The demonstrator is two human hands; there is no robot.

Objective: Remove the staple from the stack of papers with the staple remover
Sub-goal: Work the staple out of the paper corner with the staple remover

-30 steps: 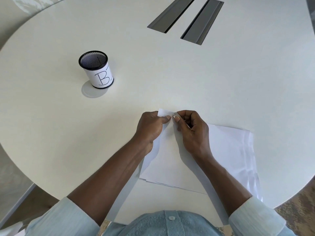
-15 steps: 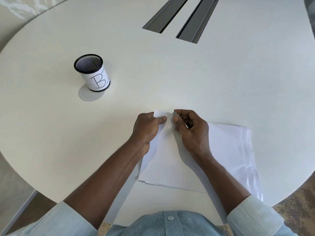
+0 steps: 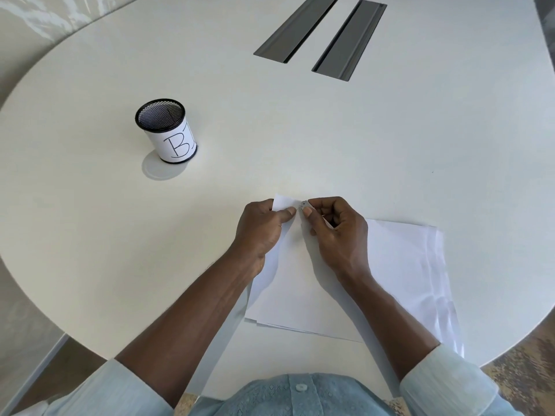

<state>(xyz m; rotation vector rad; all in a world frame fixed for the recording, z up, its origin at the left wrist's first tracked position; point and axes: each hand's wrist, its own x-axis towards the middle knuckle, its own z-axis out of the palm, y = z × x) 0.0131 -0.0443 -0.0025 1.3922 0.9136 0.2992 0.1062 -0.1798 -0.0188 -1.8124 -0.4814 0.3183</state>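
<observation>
**Hands close in at paper corner; staple pull in hand**

Little has moved since the earlier frames: both hands stay at the same corner and the two thumbs now stand a shade closer together.

1. Position. The papers [image 3: 390,265] lie on the table [image 3: 300,139] near the person's edge, loosely fanned along the right side. The work is at their far left corner.

2. Grip. The left hand [image 3: 261,232] pinches that corner, thumb on top and fingers curled under the edge. The right hand [image 3: 339,235] is curled round the remover [image 3: 304,204]. Only a small grey metal tip shows, between forefinger and thumb, touching the corner just beside the left thumb.

3. Step. In my judgement the tool is being set to the staple, or is already prying. The pull itself does not look finished.

4. Next move. It calls for the tip to go under the staple crown and lift, while the left hand holds the sheets flat against the pull. A slack hold could tear the corner.

5. Not made out. The staple cannot be seen; the thumbs and tool tip cover the spot. Most of the remover is hidden in the right hand, so its type is unclear. Whether the corner is raised off the table I cannot tell.

6. Other items. A mesh cup [image 3: 163,130] stands well apart to the left, and two grey slots [image 3: 350,40] lie at the far side.
</observation>
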